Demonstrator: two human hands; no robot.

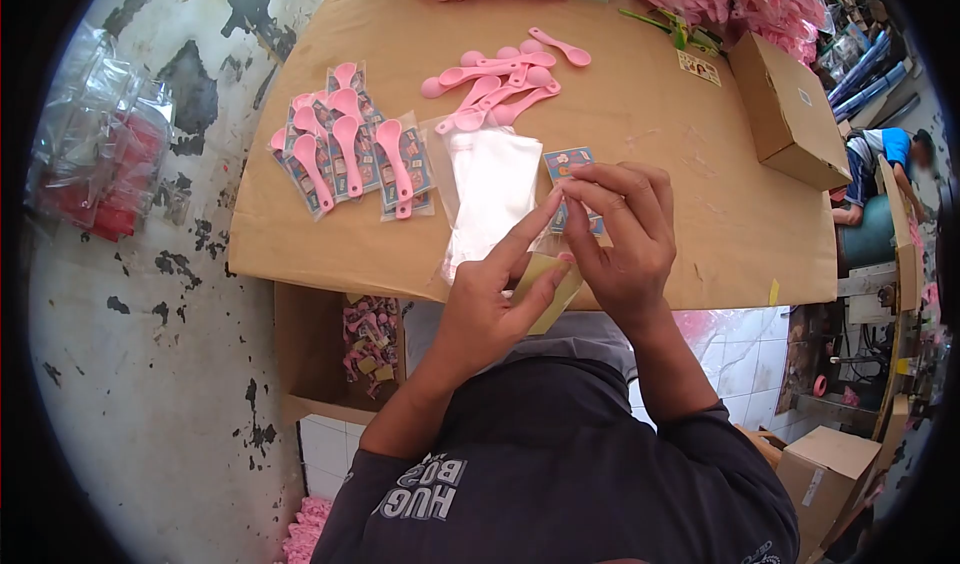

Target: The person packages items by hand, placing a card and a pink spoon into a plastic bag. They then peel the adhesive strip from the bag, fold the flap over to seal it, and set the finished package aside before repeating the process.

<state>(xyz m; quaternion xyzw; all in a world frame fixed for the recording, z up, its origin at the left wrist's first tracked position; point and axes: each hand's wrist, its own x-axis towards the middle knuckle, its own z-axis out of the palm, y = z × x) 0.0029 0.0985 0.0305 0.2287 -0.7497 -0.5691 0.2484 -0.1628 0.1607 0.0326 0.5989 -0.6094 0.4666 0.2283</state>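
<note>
1. Left hand [485, 299]: fingers nearly closed, thumb and forefinger pinching a clear bag [548, 264] at the near edge of the table [640, 124].
2. Right hand [622, 234]: fingertips curled shut on a card [570, 169], held at the bag's mouth, just above it.
3. Both hands touching, over the table edge.
4. Bag stack [492, 189] just beside the left hand.
5. Packed spoons [345, 154] left of the stack; loose spoons [500, 79] further back.
</note>
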